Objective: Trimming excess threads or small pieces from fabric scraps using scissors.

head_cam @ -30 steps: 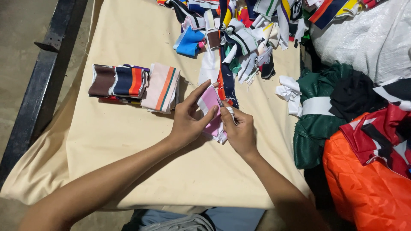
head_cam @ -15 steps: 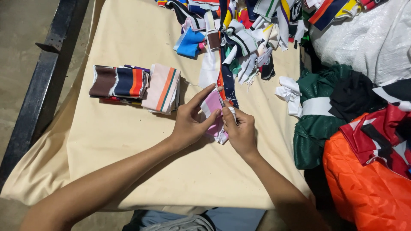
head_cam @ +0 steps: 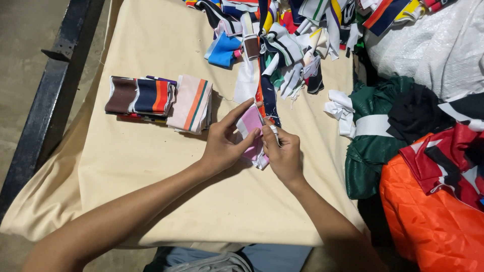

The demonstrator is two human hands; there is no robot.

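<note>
Left hand (head_cam: 222,143): closed on a small pink fabric piece (head_cam: 250,123), thumb over its near face, fingers spread behind; held upright just above the table, likely so the strip's edges can be squared.

Right hand (head_cam: 282,153): pinched shut on the same pink fabric piece from the other side, fingertips meeting the left thumb; lower white-and-pink end of the piece hanging below both hands, touching or nearly touching the cloth.

Table (head_cam: 151,181): draped in a cream cloth, sagging over the near and left edges. Hands and piece placed near the middle, toward the right edge.

Folded stack (head_cam: 159,98): striped pieces in brown, navy, orange and pale pink, laid flat side by side toward the left edge, well apart from the hands; neat alignment suggests finished pieces kept separate.

Loose heap (head_cam: 282,45): mixed striped scraps in blue, white, black, yellow and red, along the far edge, one long strip trailing down to just beside the hands; apparently within easy reach as supply.

Open room: bare cloth between stack and hands, and a broad bare band along the near edge; left edge free beyond the stack.

Right edge: crowded by a green garment (head_cam: 373,136), an orange quilted bundle (head_cam: 433,216) and a white sack (head_cam: 428,45), all off the table, little clearance there.

Left of table: dark metal rail (head_cam: 45,116) over concrete floor.
</note>
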